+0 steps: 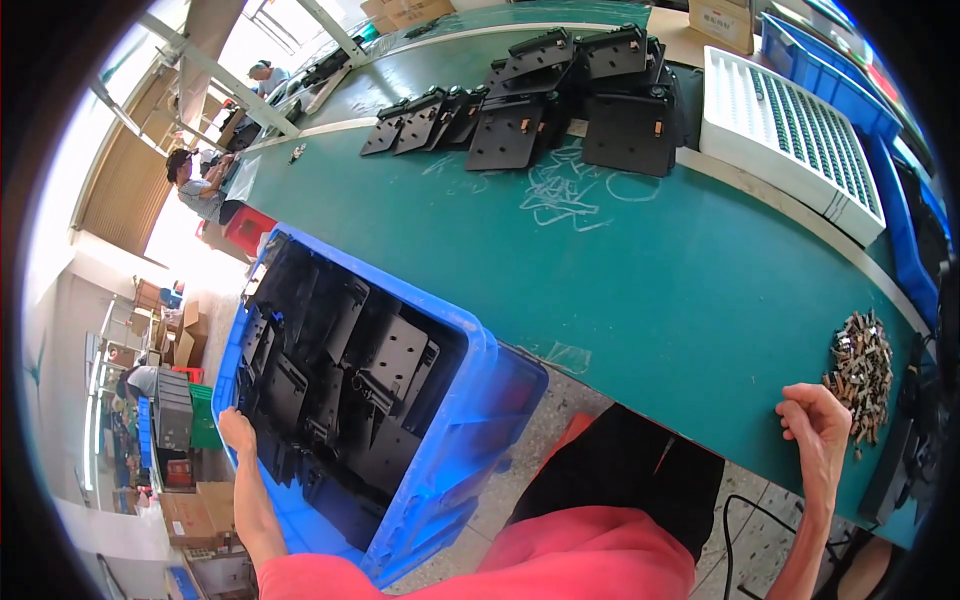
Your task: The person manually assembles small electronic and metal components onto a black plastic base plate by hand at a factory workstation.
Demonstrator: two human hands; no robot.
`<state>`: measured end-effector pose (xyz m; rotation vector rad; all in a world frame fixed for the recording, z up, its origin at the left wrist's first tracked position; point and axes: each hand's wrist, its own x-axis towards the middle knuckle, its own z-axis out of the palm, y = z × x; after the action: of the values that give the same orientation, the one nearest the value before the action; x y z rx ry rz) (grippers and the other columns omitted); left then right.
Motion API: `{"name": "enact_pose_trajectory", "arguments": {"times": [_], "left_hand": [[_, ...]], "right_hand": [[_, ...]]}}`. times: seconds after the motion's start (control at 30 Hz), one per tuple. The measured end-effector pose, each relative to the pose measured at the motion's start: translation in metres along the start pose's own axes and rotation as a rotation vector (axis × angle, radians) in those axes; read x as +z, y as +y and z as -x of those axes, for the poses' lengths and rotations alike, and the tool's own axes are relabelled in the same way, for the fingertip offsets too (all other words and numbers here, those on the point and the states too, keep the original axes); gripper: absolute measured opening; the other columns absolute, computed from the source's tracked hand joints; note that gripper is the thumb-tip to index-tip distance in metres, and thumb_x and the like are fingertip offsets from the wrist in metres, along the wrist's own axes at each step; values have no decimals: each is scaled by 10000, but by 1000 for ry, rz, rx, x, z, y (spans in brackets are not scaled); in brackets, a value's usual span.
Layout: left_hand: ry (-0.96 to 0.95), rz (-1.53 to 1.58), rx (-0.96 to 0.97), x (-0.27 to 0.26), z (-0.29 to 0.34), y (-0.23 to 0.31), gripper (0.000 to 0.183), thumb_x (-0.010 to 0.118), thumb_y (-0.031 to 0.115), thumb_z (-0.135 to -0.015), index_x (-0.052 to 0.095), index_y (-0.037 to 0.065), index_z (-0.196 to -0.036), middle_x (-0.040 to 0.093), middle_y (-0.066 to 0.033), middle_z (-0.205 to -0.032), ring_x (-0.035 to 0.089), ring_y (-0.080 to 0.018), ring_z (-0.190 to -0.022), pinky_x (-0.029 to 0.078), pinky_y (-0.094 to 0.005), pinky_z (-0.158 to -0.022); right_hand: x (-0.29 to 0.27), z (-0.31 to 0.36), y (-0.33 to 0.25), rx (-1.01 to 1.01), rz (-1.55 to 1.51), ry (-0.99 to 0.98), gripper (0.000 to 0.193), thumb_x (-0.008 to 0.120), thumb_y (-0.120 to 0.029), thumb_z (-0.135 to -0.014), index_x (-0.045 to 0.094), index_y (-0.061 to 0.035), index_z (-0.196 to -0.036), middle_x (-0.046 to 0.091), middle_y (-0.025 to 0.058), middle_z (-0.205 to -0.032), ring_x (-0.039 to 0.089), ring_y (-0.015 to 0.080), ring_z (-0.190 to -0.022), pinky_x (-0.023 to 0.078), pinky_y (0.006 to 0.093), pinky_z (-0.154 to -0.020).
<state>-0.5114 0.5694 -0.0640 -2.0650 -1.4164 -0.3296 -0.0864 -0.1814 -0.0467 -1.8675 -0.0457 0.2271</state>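
Left hand [238, 430] is resting curled at the bin [450, 440], right hand [816, 415] half-curled by metal pieces [863, 362], holds unclear, ideally scattering none.

Left hand [238, 431] at 8 o'clock, by rim of blue crate [455, 490] holding black plates [397, 352]. Right hand [818, 415], 4 o'clock, fingers curled, beside metal-part pile [862, 375]. White tray [770, 172], 2 o'clock.
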Motion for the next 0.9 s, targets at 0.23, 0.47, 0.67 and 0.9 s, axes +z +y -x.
{"name": "enact_pose_trajectory", "arguments": {"times": [0.23, 0.47, 0.67, 0.9], "left_hand": [[227, -62, -303, -51, -3, 1, 164, 500, 144, -863, 646, 70, -856, 654, -159, -895, 638, -390, -832, 503, -495, -711], [212, 1287, -263, -98, -151, -50, 256, 590, 227, -946, 666, 18, -1071, 642, -27, -862, 608, -131, -766, 491, -292, -692], [-539, 1620, 445, -333, 14, 394, 342, 673, 272, -877, 646, 1, -1083, 618, -32, -903, 575, -121, -779, 493, -284, -672], [-1392, 1724, 652, -391, 167, 533, 115, 622, 134, -907, 668, 43, -855, 612, 25, -757, 556, -54, -680, 480, -257, -567]], "right_hand": [[-5, 4, 1, 0, 36, 28, 97, 619, 8, -862, 666, -7, -945, 635, 16, -762, 562, 54, -659, 446, 189, -555], [4, -9, -7, 56, -30, -85, 138, 651, -12, -839, 693, -13, -970, 652, 27, -748, 580, 65, -636, 481, 208, -547], [4, -24, -22, -62, -159, -291, 385, 648, -60, -877, 549, 3, -1244, 676, 89, -924, 637, 136, -819, 535, 267, -668], [0, -31, -20, -38, -446, -179, 488, 605, -73, -912, 425, -8, -1361, 658, 105, -927, 638, 158, -873, 577, 308, -708]]}}
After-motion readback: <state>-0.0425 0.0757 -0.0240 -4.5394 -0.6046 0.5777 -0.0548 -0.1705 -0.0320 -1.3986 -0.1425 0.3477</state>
